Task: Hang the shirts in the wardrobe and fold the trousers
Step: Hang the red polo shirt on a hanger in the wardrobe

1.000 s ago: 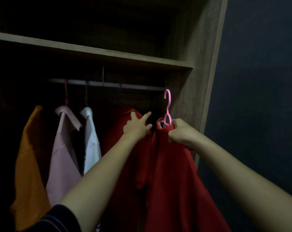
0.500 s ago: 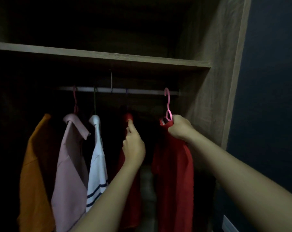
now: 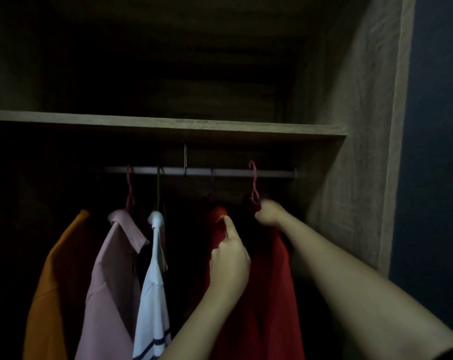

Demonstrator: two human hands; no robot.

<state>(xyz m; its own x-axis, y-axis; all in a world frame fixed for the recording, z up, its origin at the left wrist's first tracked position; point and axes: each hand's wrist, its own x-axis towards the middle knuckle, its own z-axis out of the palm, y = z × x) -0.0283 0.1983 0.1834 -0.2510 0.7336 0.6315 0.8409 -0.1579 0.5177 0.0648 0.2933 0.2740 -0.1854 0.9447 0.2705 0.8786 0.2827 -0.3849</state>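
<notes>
Inside a dim wooden wardrobe (image 3: 355,126), a row of shirts is seen hanging from a horizontal grey metal rail (image 3: 194,171) under a wooden shelf (image 3: 168,124). At the far left an orange shirt (image 3: 51,294) is hung, its hanger lost in shadow. Next to it a pale pink collared shirt (image 3: 111,276) is carried on a dark pink hanger (image 3: 129,188), and just beside that a white shirt with dark stripes near the hem (image 3: 152,307) is suspended from a thin dark green hanger (image 3: 158,188).

Further right, a dark red shirt (image 3: 215,229) is hung on a purple hanger (image 3: 211,178), which is only faintly made out. The left hand (image 3: 229,266) is raised to it, with the index finger extended and laid against the collar while the other fingers (image 3: 217,253) are curled in loosely; nothing is seen to be gripped by them.

At the right end, a second red shirt (image 3: 274,294) is held up at its neck by the right hand (image 3: 269,213), whose fingers are closed around the base of a bright pink plastic hanger (image 3: 254,183). The hook of that hanger is seen at rail height, crossing in front of the rail; whether it rests on the rail cannot be told. The garment is draped straight down, close to the wardrobe's right side panel. A dark blue wall (image 3: 438,152) is visible beyond the panel.
</notes>
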